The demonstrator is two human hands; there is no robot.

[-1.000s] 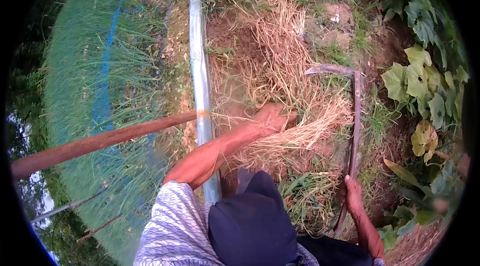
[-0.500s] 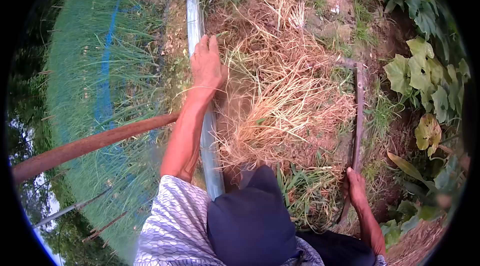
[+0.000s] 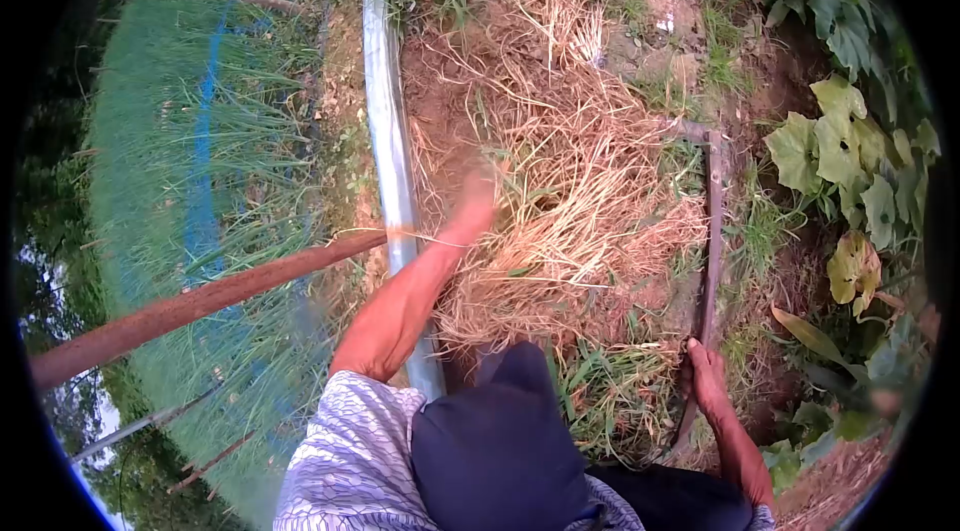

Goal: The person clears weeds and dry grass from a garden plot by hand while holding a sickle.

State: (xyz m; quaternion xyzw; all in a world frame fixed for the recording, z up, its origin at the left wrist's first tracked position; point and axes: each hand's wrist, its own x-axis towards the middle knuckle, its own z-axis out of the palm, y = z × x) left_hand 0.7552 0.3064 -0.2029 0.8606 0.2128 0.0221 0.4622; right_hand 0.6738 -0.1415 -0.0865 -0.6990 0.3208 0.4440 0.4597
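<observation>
My left hand [image 3: 476, 193] is over the left edge of a heap of dry straw and pulled weeds [image 3: 560, 221]. Motion blurs its fingers, so whether it grips any stems cannot be made out. On the right, my right hand [image 3: 706, 371] is closed around the dark handle of a hoe [image 3: 713, 241]. The hoe's narrow head sits at a right angle at the far end, pointing left beside the straw. A long silvery sheet-like strip [image 3: 385, 111] runs along the bed, left of the heap, with my left forearm crossing over it.
A rusty pole [image 3: 220, 306] slants in from the left toward the strip. Beyond it stands green netting [image 3: 140, 181] with grass-like plants and a blue strip. Broad-leaved plants [image 3: 835, 146] grow along the right. Green cut grass [image 3: 620, 386] lies near my body, by a dark cap [image 3: 505, 441].
My left hand has left the silvery strip and moved right and toward me, over the straw. My right hand still holds the hoe in nearly the same place.
</observation>
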